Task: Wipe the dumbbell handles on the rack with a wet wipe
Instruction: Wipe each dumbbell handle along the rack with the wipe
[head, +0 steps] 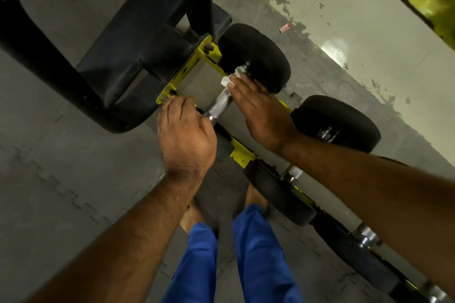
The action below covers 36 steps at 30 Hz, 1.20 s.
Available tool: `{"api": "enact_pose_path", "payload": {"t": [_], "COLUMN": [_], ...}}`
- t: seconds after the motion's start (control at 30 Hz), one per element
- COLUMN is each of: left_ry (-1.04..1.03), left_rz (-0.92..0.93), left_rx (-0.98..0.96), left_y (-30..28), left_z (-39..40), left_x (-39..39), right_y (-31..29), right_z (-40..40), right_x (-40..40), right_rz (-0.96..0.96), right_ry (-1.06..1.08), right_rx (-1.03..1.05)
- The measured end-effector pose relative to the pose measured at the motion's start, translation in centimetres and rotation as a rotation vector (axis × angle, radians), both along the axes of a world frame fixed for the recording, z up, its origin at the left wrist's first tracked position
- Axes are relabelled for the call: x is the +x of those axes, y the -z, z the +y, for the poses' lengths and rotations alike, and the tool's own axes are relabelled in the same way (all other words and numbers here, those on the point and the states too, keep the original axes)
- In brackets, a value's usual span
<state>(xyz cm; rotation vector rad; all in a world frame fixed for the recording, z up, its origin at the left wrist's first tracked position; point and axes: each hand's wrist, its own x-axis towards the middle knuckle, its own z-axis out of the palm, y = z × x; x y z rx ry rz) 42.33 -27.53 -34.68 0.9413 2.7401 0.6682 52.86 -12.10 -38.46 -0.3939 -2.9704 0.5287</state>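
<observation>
right hand (256,108) presses wet wipe (230,79) on dumbbell handle (219,103), left hand (184,133) grips its near end

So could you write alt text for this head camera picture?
A person's right hand presses a white wet wipe onto a knurled steel dumbbell handle on a yellow metal rack, while the left hand holds the handle's near end.

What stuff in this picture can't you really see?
Head view:
- Most of the wet wipe: the right hand covers it.
- Near end of the dumbbell handle: under the left hand.
- Next dumbbells' handles: the right forearm crosses them.
- Red scrap on the floor: too small.
</observation>
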Motion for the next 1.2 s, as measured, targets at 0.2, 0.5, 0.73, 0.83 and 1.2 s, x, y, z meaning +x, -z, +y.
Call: {"api": "enact_pose_path", "payload": {"t": [0.2,0.5,0.73,0.83,1.2], "left_ry": [0.004,0.009,0.01,0.01,-0.004], "left_rz": [0.01,0.007,-0.017,-0.024,-0.021], "left_rx": [-0.008,-0.039,-0.066,-0.074,-0.005], "left_y": [-0.2,-0.1,-0.6,-0.8,-0.3], "left_z": [0.0,-0.1,-0.1,0.0,-0.1], "left_x": [0.2,0.1,0.1,0.1,0.1], "right_y": [0.3,-1.5,-3.3,-3.6,-3.5], "right_z": [-1.1,-1.8,-3.7,-3.6,-3.4], "right_x": [0.4,-1.6,-2.4,-3.2,-6.9], "right_rz": [0.15,0.362,0.29,0.224,0.409], "right_ry": [-0.232,0.181,1.004,1.363,1.652], "right_rx": [-0.089,-0.251,-1.052,-1.283,-1.349]}}
